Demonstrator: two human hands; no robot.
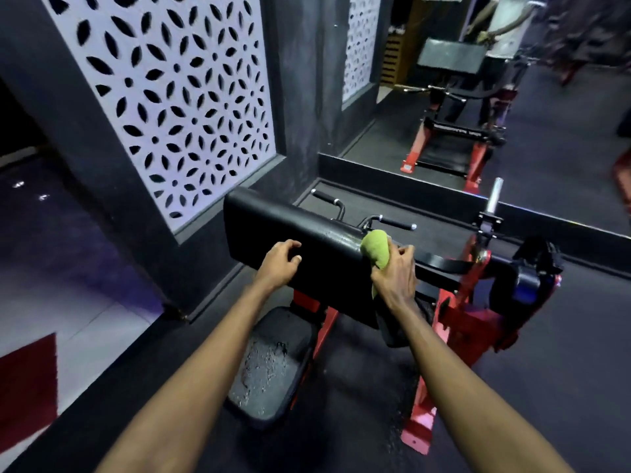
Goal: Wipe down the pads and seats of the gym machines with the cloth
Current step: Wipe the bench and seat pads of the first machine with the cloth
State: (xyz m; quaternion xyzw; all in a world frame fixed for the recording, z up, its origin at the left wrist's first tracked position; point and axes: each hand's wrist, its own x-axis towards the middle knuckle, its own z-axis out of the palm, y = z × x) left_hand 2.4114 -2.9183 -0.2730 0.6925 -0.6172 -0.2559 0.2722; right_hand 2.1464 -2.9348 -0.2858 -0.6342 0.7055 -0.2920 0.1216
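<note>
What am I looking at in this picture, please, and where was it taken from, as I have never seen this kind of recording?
This is one view from a camera worn on a person's head, looking down along both bare forearms. No robot is involved.

The person stands at a gym machine with a red metal frame. Its sloped black padded armrest is right in front of them, and a worn grey seat sits below it.

The right hand grips a bunched green cloth and holds it against the right end of the pad's top edge. The left hand rests on the pad with bent fingers and holds nothing.

Beyond the pad are black-gripped handles and a wall mirror that reflects the machine.
</note>
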